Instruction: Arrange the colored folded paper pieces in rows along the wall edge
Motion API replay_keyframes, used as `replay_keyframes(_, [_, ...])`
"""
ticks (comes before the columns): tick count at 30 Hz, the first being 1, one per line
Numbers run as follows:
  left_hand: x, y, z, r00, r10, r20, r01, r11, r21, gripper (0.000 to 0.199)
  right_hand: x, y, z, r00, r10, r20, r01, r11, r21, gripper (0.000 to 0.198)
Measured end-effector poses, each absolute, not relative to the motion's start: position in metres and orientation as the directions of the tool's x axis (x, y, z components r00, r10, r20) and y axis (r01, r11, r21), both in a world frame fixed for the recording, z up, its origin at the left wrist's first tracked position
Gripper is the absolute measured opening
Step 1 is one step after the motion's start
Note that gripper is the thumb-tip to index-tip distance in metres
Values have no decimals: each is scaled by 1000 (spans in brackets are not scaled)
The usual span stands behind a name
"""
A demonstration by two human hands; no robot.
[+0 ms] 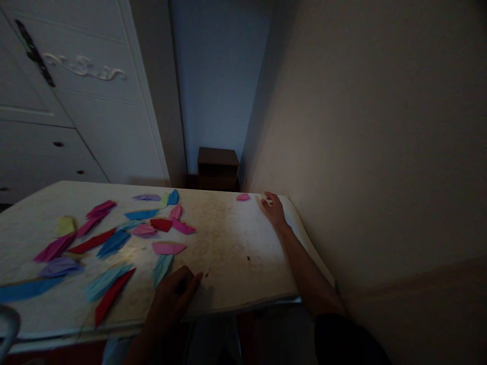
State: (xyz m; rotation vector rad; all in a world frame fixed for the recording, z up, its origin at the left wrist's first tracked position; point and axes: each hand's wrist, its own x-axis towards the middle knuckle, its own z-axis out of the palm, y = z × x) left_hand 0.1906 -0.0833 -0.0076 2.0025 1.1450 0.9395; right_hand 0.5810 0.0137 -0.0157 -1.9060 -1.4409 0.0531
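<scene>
My left hand [175,293] rests at the near edge of the table [224,253], its fingers loosely curled and nothing visible in them. Just beyond it lies a light-blue folded paper piece [163,268]. My right hand [274,210] reaches to the table's far right corner, fingers bent but apart, with no held thing that I can make out. A small pink folded paper piece [243,197] lies a little left of its fingertips. To the left are several more pleated papers, among them a red piece [114,296], a blue piece [114,244] and a magenta piece [56,247].
A plain wall [380,152] runs close along the right side of the table. White cabinets [95,111] stand behind it on the left. A low brown cabinet [217,157] sits beyond the far edge. A tiny dark bit [248,258] lies on the tabletop.
</scene>
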Motion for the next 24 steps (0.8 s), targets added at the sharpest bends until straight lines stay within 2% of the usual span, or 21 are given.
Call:
replay_keyframes(3, [191,-83,-4,376,897,232,448,-395,802,42,556,42,-4,174,925,339,880,9,-476,44])
replay_keyframes(5, [190,-83,-4,383,897,219,448,-388,806,42,541,64,2,88,957,275,899,42,-435,33])
replay_keyframes(8, [188,-84,-6,368,904,216,453,-377,808,41,528,83,6,40,981,189,917,40,-398,15])
replay_keyframes(12, [186,-85,-9,355,909,217,448,-369,814,41,527,76,7,45,984,171,922,25,-386,15])
replay_keyframes(15, [186,-85,-9,380,894,236,433,-397,809,40,532,58,3,61,977,203,903,33,-429,17])
replay_keyframes(19, [185,-85,-7,399,881,254,429,-424,798,40,542,40,-5,120,961,249,844,34,-535,48])
replay_keyframes(24, [186,-86,-8,388,883,265,432,-428,794,41,563,31,-17,267,923,277,756,-22,-655,36])
